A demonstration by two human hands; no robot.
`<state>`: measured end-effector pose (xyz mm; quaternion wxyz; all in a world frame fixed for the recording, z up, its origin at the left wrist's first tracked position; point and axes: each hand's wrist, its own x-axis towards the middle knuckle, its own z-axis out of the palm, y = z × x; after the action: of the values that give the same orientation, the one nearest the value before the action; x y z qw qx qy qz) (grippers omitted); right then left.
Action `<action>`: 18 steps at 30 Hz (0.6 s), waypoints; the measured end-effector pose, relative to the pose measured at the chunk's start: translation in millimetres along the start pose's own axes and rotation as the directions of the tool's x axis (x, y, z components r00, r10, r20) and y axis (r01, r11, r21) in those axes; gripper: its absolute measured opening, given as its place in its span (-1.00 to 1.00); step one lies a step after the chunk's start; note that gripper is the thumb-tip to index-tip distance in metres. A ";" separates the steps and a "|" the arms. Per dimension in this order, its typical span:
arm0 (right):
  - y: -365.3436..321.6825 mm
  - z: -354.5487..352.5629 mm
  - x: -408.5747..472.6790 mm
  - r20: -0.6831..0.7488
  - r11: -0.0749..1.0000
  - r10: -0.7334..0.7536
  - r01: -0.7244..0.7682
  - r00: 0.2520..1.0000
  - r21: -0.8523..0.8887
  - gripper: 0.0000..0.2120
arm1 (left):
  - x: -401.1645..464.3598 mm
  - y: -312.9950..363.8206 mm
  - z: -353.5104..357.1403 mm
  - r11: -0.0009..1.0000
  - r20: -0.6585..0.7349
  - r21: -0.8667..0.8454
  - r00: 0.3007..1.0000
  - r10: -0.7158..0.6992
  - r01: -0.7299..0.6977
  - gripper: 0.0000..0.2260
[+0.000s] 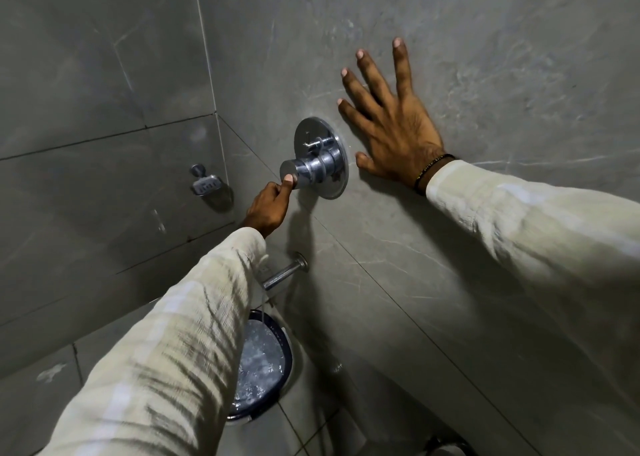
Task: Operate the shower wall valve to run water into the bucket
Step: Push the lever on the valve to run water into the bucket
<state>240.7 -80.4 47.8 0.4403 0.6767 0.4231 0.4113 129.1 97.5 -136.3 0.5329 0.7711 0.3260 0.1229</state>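
A chrome shower valve [320, 159] with a round plate and a protruding knob sits on the grey tiled wall. My left hand [270, 206] reaches up from below, thumb pressed on the end of the knob, fingers curled under it. My right hand [388, 123] lies flat on the wall just right of the valve plate, fingers spread, holding nothing. Below the valve a chrome spout [284, 273] sticks out of the wall, and a thin stream of water falls from it. A dark blue bucket [287, 351] stands on the floor under the spout, holding churning water; my left sleeve hides part of it.
A chrome soap dish [206, 183] is fixed to the side wall at the left, near the corner. Grey tiles cover both walls and the floor. A dark object [446, 447] shows at the bottom edge on the right.
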 end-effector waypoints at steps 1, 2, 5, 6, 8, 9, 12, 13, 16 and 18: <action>-0.1 -0.1 0.0 0.000 1.000 0.000 0.000 1.000 0.001 -0.03 | 0.0 0.1 -0.6 1.000 -0.001 0.008 1.000 0.003 -0.003 -0.34; 0.0 -0.1 -0.1 0.000 1.000 0.000 0.000 1.000 0.000 -0.03 | 0.0 0.1 -0.9 1.000 -0.005 0.010 1.000 0.004 -0.004 -0.34; 0.1 -0.2 0.1 0.003 1.000 -0.001 0.001 1.000 0.000 -0.03 | -0.2 0.5 -1.1 1.000 -0.010 0.008 1.000 0.004 -0.004 -0.34; 0.0 -0.5 0.2 0.004 1.000 -0.002 0.002 1.000 0.000 -0.03 | 0.3 0.2 -1.1 1.000 -0.008 0.008 1.000 0.005 -0.005 -0.34; 0.1 -0.7 0.2 0.006 1.000 -0.001 0.001 1.000 -0.001 -0.03 | 0.9 -0.4 -1.3 1.000 -0.008 0.009 1.000 0.005 -0.005 -0.34; 0.2 -0.5 0.0 0.006 1.000 0.000 0.000 1.000 0.000 -0.03 | 0.9 -0.3 -1.6 1.000 -0.009 0.009 1.000 0.003 -0.003 -0.34; 0.3 -0.1 -0.4 0.006 1.000 -0.002 0.002 1.000 0.002 -0.03 | 0.9 1.6 -2.3 1.000 -0.010 0.011 1.000 -0.001 0.001 -0.33; -0.1 0.0 -0.3 0.005 1.000 -0.003 0.003 1.000 0.000 -0.03 | 0.7 2.2 -2.5 1.000 -0.008 0.013 1.000 0.000 0.000 -0.33; -1.0 0.1 0.2 0.002 1.000 -0.003 0.003 1.000 -0.001 -0.03 | 0.1 2.3 -2.8 1.000 -0.009 0.017 1.000 0.003 -0.003 -0.32; -0.6 0.9 0.5 0.004 1.000 -0.001 0.001 1.000 0.003 -0.03 | -0.2 2.8 -3.5 1.000 -0.009 0.024 1.000 0.000 0.000 -0.33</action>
<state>241.6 -80.0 47.1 0.4404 0.6778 0.4232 0.4092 128.2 99.4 -132.4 0.5222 0.7769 0.3299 0.1224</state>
